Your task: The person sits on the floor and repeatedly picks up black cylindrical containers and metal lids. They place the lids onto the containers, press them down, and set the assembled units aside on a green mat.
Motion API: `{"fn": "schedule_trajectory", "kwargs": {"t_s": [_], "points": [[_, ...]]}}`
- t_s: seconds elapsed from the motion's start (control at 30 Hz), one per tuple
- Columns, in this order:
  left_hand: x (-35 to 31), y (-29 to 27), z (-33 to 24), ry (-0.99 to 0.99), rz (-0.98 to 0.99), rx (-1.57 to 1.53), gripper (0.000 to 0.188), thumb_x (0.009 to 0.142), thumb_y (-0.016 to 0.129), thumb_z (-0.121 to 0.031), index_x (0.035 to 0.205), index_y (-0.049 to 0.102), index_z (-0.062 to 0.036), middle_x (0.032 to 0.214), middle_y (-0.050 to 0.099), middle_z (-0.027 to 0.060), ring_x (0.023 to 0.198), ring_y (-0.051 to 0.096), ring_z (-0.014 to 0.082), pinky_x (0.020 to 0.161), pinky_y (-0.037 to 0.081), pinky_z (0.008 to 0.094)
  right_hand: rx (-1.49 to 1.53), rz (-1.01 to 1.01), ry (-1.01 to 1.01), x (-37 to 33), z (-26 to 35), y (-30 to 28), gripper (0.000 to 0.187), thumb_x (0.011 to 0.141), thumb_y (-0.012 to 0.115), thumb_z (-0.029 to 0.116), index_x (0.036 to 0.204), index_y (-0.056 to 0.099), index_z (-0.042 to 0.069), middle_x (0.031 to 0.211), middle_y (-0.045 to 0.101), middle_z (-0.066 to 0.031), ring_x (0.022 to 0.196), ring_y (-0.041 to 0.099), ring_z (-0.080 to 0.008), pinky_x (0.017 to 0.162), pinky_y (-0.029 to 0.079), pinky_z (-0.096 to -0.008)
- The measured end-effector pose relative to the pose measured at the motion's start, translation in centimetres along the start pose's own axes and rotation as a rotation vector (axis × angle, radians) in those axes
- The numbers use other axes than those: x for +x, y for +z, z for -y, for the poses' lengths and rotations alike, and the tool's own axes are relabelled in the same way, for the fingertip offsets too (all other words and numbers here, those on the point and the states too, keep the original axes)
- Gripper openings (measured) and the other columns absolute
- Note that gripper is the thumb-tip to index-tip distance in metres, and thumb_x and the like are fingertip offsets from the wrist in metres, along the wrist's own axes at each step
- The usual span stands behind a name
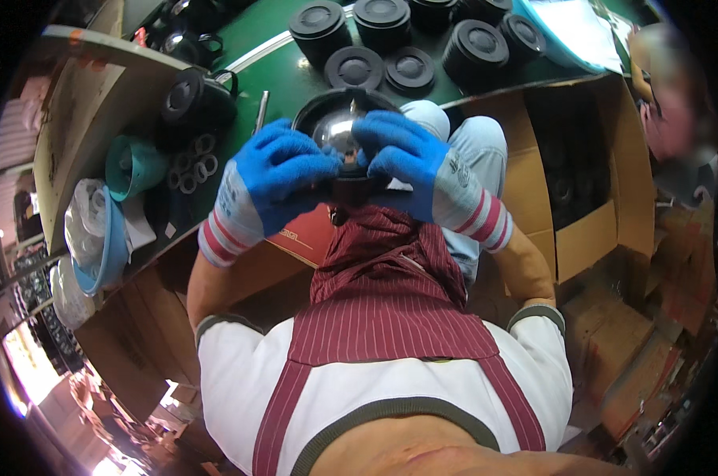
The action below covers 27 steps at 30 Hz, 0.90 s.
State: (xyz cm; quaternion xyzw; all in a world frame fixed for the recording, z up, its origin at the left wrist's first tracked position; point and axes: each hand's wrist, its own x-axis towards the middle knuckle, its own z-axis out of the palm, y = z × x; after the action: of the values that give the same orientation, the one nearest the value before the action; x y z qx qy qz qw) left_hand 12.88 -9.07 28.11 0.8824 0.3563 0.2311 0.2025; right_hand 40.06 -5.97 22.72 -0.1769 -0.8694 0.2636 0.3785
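Observation:
Between my two hands is a glossy black, rounded vessel (331, 127) with a shiny, mirror-like surface, tilted above my lap at the bench edge. My left hand (283, 170), in a blue-coated glove, is closed on its left side. On the right side my right hand (410, 159), gloved the same way, grips it with bent fingers. The fingertips of both hands come close together at the near side. Whether a small part is pinched there is hidden. Just beyond the vessel, stacks of round black lids (353, 67) stand on the green bench (271, 67).
At the left are a black pot with a handle (188, 99), several pale rings (188, 170), a teal bowl (128, 170) and a blue basin (113, 246) with plastic bags. An opened cardboard box (585, 242) holding dark glossy things stands at right. Another person (676, 111) is beyond it.

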Motion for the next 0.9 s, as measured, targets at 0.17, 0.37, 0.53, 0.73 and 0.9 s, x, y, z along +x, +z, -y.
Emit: {"fn": "schedule_trajectory", "kwargs": {"t_s": [0.17, 0.37, 0.53, 0.73, 0.9], "points": [[-5.2, 4.4, 3.1, -0.298, -0.517, -0.425, 0.062, 0.088, 0.074, -0.005, 0.146, 0.051, 0.0, 0.147, 0.055, 0.0168, 0.137, 0.053, 0.0296, 0.117, 0.039, 0.0429, 0.219, -0.285, 0.245, -4.9, 1.0, 1.1, 0.048, 0.07, 0.092, 0.006, 0.109, 0.066, 0.005, 0.141, 0.058, -0.0226, 0.127, 0.061, -0.0361, 0.106, 0.052, -0.0434], [-6.7, 12.3, 5.1, -0.438, -0.4, -0.77, 0.076, 0.091, 0.072, -0.009, 0.156, 0.035, 0.0027, 0.155, 0.047, 0.0178, 0.142, 0.047, 0.0275, 0.117, 0.04, 0.0395, 0.368, -0.536, 0.408, -4.2, -0.3, 1.5, 0.049, 0.07, 0.093, 0.004, 0.113, 0.07, 0.002, 0.139, 0.062, -0.018, 0.124, 0.064, -0.0286, 0.102, 0.055, -0.0383], [-5.5, 18.2, 12.0, -0.454, -0.482, -0.993, 0.08, 0.093, 0.075, -0.023, 0.156, 0.034, 0.0028, 0.155, 0.046, 0.0167, 0.14, 0.05, 0.0277, 0.116, 0.041, 0.0388, 0.388, -0.587, 0.316, -1.4, -1.3, 2.5, 0.045, 0.072, 0.092, 0.008, 0.111, 0.07, 0.001, 0.132, 0.065, -0.016, 0.117, 0.066, -0.0273, 0.096, 0.056, -0.0345], [-4.5, 19.1, 16.0, -0.521, -0.502, -1.147, 0.078, 0.094, 0.074, -0.023, 0.156, 0.034, 0.0022, 0.154, 0.047, 0.0162, 0.139, 0.05, 0.0273, 0.116, 0.042, 0.0391, 0.664, -0.358, 0.391, 0.4, -5.6, 0.4, 0.037, 0.088, 0.079, 0.009, 0.124, 0.07, 0.002, 0.123, 0.071, -0.0144, 0.11, 0.07, -0.021, 0.093, 0.057, -0.0327], [-6.5, 19.3, 16.9, -0.582, -0.506, -1.195, 0.076, 0.095, 0.072, -0.022, 0.156, 0.034, 0.0016, 0.154, 0.047, 0.0157, 0.139, 0.05, 0.0269, 0.115, 0.043, 0.0394, -0.274, -0.134, 0.895, -3.7, -23.6, 2.1, 0.071, 0.085, 0.081, 0.031, 0.146, 0.052, 0.009, 0.13, 0.06, -0.0182, 0.116, 0.058, -0.0272, 0.098, 0.05, -0.0355]]}}
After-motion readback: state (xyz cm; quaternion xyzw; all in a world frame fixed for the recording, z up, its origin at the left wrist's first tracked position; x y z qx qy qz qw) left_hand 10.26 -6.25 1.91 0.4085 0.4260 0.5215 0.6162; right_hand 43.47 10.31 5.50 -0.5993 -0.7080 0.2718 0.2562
